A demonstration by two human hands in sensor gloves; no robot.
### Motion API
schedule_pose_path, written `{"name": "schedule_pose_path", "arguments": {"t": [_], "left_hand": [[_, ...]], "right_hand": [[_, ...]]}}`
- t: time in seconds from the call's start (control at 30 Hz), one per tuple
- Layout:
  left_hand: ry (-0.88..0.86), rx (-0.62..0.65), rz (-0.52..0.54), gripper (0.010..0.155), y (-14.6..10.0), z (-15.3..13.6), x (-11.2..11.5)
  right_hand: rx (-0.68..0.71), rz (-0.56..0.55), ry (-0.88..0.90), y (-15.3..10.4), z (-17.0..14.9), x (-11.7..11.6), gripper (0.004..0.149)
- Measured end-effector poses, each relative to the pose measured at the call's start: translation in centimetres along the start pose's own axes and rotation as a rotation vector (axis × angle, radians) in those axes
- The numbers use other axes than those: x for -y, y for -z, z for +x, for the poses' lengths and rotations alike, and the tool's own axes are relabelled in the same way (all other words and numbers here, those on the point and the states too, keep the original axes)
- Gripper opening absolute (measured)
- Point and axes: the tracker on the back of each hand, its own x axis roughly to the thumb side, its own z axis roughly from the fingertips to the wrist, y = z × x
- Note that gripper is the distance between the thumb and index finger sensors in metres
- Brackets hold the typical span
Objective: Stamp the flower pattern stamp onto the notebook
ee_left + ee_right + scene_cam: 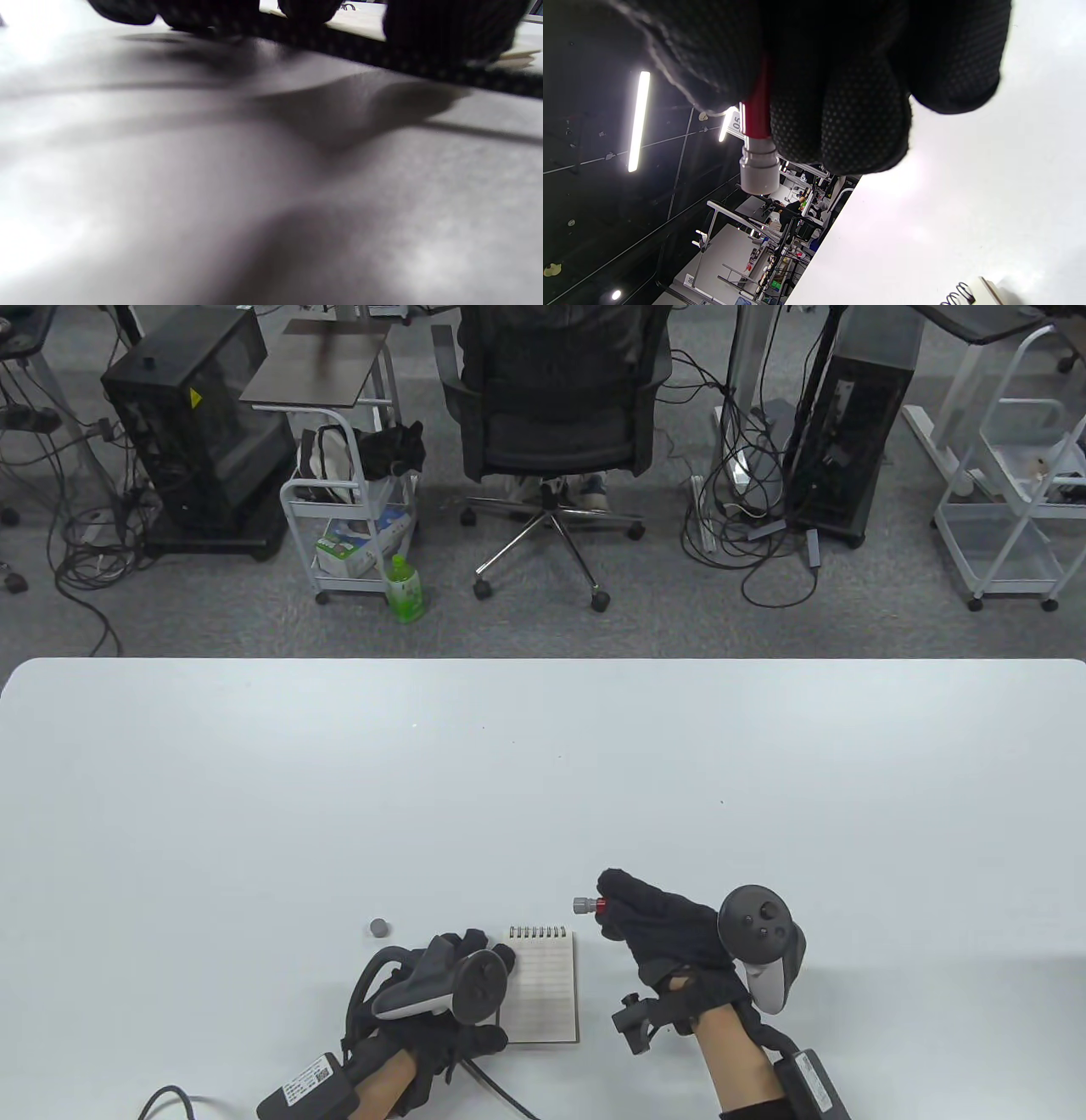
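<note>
The stamp in the right hand is red along its barrel and pale grey at the tip — the grey end pokes out past black glove fabric dotted with fine raised specks. Beside the left hand, the notebook shows a cream page ruled with thin grey lines, bound by a dark wire spiral. Beyond the left hand lies a small grey cap. The trackers are dark grey, the right one with a lighter grey grip — all on a white desk.
</note>
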Motion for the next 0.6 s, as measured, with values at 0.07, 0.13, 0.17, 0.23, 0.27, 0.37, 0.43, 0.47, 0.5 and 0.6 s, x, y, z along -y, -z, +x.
{"name": "schedule_pose_path", "arguments": {"t": [0.07,0.13,0.17,0.23,0.27,0.37,0.43,0.47,0.5,0.6], "left_hand": [[-0.014,0.004,0.005,0.09,-0.1,-0.1,-0.4],[-0.056,0.003,0.021,0.089,-0.4,-0.5,-1.1],[-0.068,0.001,0.021,0.088,-0.5,-0.6,-1.4],[-0.089,-0.004,0.038,0.087,-1.0,-1.2,-2.4],[-0.095,-0.016,0.059,0.086,-1.4,-1.6,-3.2],[-0.086,-0.061,0.107,0.083,-2.5,-3.0,-5.2],[-0.079,-0.11,0.116,0.079,-3.2,-4.4,-6.2],[-0.08,-0.131,0.118,0.078,-3.5,-5.0,-6.5],[-0.085,-0.171,0.126,0.077,-3.8,-6.0,-6.9],[-0.072,-0.274,0.154,0.075,-4.7,-8.6,-7.1]], "right_hand": [[-0.001,0.004,0.002,0.0,0.0,0.0,0.044],[0.0,0.015,0.002,0.0,0.1,-0.1,0.044],[0.001,0.019,-0.003,0.0,0.1,-0.1,0.044],[0.006,0.028,-0.011,0.0,0.2,-0.2,0.044],[0.005,0.03,-0.01,0.1,0.2,-0.2,0.044],[0.001,0.032,0.003,0.0,0.3,-0.3,0.044],[0.001,0.032,0.005,0.0,0.3,-0.3,0.044],[0.0,0.032,0.005,0.0,0.3,-0.2,0.044],[-0.002,0.032,0.008,0.0,0.3,-0.2,0.044],[-0.009,0.021,0.029,0.0,0.2,0.1,0.044]]}}
